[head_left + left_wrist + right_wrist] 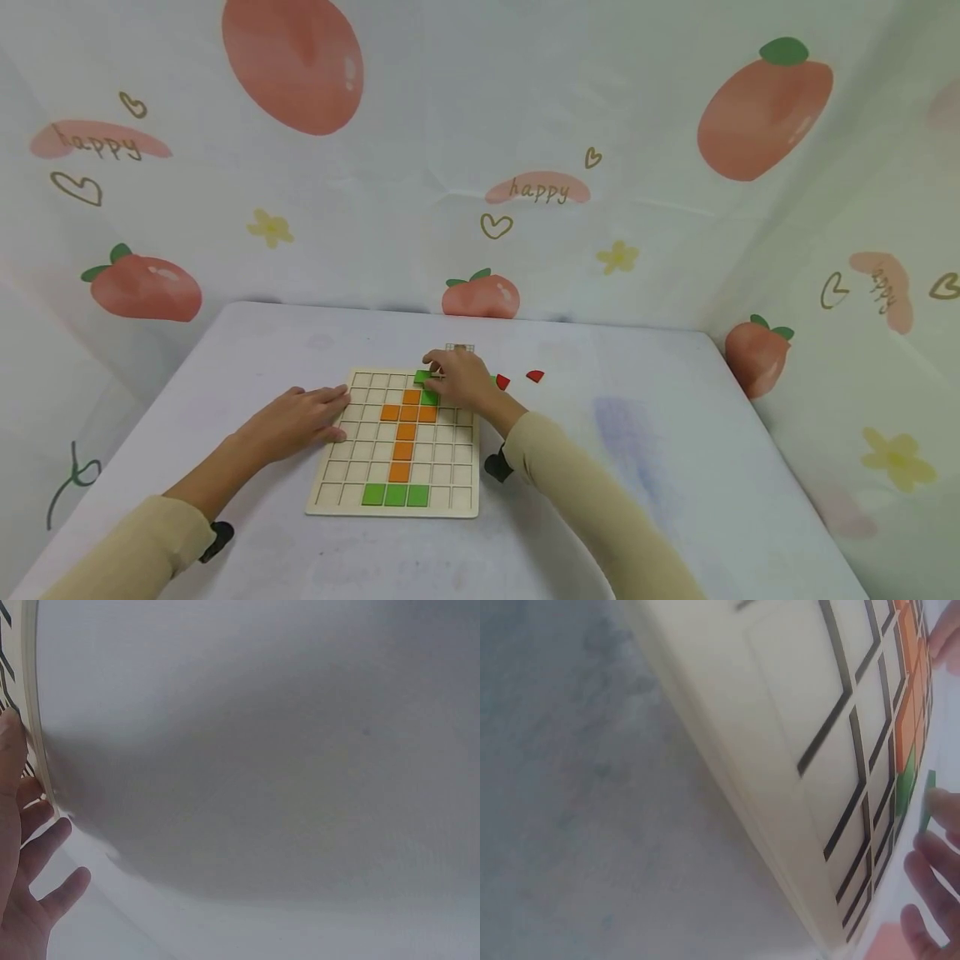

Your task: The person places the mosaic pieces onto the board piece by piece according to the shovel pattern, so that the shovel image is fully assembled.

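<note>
My right hand (461, 379) is over the top of a pale wooden grid board (450, 504). Its thumb and fingertips pinch a green square tile (928, 801), held on edge just above the board in the right wrist view. Another green tile (430, 398) lies in a cell below it. Several orange tiles (406, 432) form an upright column with side arms. Three green tiles (395, 495) lie side by side in the bottom row. My left hand (303, 421), fingers extended, rests against the board's left edge; in the left wrist view its fingertips (41, 810) touch the rim.
Two red quarter-round pieces (535, 376) lie right of the board, one close to my right wrist. A small gridded item (460, 347) shows behind the right hand, mostly covered. The white-covered table (247, 350) meets a printed cloth backdrop (420, 242).
</note>
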`<state>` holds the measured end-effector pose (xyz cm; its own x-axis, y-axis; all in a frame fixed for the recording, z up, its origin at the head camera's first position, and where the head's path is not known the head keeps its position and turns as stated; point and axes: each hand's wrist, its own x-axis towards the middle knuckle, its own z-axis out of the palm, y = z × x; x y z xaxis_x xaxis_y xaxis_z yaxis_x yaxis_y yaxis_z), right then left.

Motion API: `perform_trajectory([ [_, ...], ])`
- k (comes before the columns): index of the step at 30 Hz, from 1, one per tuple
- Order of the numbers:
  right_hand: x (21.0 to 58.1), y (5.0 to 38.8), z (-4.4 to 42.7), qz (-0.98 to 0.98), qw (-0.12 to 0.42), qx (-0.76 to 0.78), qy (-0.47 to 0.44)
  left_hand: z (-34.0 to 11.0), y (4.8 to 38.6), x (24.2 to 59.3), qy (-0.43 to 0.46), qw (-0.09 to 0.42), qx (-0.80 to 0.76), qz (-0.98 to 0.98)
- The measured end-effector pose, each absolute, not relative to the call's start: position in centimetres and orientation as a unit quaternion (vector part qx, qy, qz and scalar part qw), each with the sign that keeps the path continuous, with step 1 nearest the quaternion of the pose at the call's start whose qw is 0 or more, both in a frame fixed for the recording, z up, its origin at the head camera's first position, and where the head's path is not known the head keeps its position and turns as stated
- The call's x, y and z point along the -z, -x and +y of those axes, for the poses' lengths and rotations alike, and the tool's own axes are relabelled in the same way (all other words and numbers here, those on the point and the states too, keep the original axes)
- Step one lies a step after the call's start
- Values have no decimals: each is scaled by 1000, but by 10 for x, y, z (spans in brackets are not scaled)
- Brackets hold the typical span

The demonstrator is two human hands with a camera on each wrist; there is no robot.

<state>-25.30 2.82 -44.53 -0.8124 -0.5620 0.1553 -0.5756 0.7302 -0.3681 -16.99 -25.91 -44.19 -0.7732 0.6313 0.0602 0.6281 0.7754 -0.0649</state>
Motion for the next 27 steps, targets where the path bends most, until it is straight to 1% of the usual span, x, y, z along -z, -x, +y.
perform_trajectory([
  [4,446,253,25,-931,5,-201,-305,-259,170,442,337,42,-16,-940],
  [15,452,251,21,-929,37,-191,-315,-260,170,441,339,48,-9,-939],
  [27,452,249,18,-926,37,-194,-322,-261,171,444,341,50,-11,-939],
])
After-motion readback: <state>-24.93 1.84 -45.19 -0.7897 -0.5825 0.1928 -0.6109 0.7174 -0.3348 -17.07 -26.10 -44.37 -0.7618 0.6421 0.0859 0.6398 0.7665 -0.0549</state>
